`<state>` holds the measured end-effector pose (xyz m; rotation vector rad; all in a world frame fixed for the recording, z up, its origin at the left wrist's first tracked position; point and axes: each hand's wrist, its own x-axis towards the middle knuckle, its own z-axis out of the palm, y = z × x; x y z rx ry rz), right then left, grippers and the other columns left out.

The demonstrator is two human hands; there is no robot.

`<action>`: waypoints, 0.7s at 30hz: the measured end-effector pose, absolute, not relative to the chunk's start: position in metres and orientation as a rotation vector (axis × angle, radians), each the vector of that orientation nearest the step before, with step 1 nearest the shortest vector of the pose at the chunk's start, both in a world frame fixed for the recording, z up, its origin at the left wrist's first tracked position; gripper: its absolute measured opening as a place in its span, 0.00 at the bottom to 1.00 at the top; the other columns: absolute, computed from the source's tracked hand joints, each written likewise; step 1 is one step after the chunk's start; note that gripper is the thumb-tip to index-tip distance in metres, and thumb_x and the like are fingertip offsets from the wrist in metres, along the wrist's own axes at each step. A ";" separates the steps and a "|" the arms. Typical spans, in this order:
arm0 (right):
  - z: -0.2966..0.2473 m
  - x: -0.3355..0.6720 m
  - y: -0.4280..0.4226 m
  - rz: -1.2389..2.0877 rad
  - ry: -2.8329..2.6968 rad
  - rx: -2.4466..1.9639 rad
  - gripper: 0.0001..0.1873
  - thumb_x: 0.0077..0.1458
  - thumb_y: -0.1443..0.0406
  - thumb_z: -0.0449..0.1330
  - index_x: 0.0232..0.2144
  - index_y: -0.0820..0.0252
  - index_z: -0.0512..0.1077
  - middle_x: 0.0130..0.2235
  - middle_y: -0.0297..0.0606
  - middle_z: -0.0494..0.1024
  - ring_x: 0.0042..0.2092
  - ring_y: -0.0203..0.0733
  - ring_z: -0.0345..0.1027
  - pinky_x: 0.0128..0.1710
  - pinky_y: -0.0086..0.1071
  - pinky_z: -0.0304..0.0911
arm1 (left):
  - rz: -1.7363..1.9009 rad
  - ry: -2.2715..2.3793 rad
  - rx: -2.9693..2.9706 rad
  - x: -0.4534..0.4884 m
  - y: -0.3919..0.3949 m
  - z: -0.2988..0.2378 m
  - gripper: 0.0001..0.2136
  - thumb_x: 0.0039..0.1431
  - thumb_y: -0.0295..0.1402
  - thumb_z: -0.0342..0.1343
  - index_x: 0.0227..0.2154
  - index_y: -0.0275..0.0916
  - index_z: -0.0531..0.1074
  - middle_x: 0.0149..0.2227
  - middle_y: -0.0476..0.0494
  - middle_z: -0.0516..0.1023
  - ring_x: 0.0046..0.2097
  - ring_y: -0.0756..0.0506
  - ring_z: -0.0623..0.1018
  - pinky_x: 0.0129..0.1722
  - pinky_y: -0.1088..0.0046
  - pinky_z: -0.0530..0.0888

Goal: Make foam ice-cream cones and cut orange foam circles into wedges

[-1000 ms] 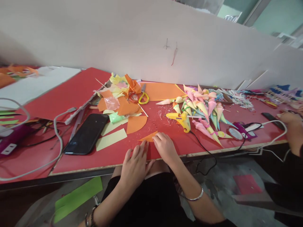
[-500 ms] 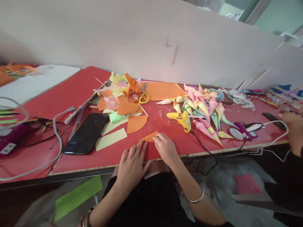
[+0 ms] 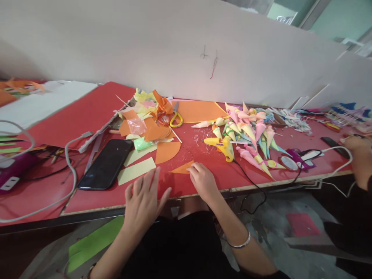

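My right hand (image 3: pixel 202 180) rests on the red table (image 3: pixel 87 112) with curled fingers pressing the near corner of a small orange paper piece (image 3: pixel 181 168). Left of it, my left hand (image 3: pixel 143 201) hovers open over the table's front edge, fingers spread, holding nothing. It is nearest a pale yellow paper strip (image 3: pixel 136 170). An orange half-circle of paper (image 3: pixel 167 151) lies just beyond.
A black phone (image 3: pixel 106 163) lies left of the strips. A yellow glue gun (image 3: pixel 222 146), a heap of paper cones (image 3: pixel 252 133), yellow-handled scissors (image 3: pixel 176 118) and paper scraps (image 3: pixel 145 116) cover the middle. Another person's hand (image 3: pixel 360 155) is at the right edge. Cables run left.
My left hand has left the orange piece and slid left toward the yellow strip, fingers spreading. My right hand has stayed on the orange piece.
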<state>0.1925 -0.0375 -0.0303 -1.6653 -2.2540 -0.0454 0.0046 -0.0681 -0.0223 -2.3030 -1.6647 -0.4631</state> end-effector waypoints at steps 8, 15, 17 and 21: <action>-0.030 0.193 -0.038 -0.050 -2.256 -1.663 0.11 0.56 0.74 0.52 0.34 0.60 0.73 0.35 0.40 0.73 0.39 0.41 0.66 0.37 0.31 0.62 | -0.352 -1.549 -2.493 0.011 -0.052 -0.027 0.22 0.58 0.47 0.45 0.53 0.46 0.66 0.48 0.35 0.70 0.47 0.37 0.69 0.46 0.56 0.62; -0.028 0.192 -0.038 -0.041 -2.257 -1.672 0.11 0.56 0.74 0.52 0.34 0.61 0.73 0.35 0.40 0.74 0.38 0.41 0.66 0.37 0.31 0.62 | -0.294 -1.534 -2.465 -0.003 -0.045 -0.023 0.21 0.59 0.46 0.43 0.51 0.46 0.67 0.47 0.37 0.71 0.45 0.37 0.69 0.45 0.55 0.62; -0.030 0.193 -0.037 -0.051 -2.251 -1.661 0.11 0.56 0.74 0.52 0.33 0.61 0.73 0.34 0.40 0.73 0.38 0.41 0.66 0.37 0.30 0.61 | -0.337 -1.584 -2.428 -0.008 -0.042 -0.020 0.19 0.59 0.44 0.44 0.49 0.43 0.68 0.47 0.37 0.72 0.45 0.38 0.70 0.45 0.56 0.62; -0.031 0.193 -0.037 -0.060 -2.240 -1.631 0.12 0.57 0.74 0.50 0.33 0.60 0.73 0.34 0.40 0.73 0.38 0.40 0.65 0.37 0.30 0.61 | -0.558 -1.696 -2.376 -0.015 -0.035 -0.015 0.14 0.60 0.37 0.43 0.44 0.39 0.70 0.42 0.38 0.74 0.43 0.39 0.71 0.43 0.59 0.65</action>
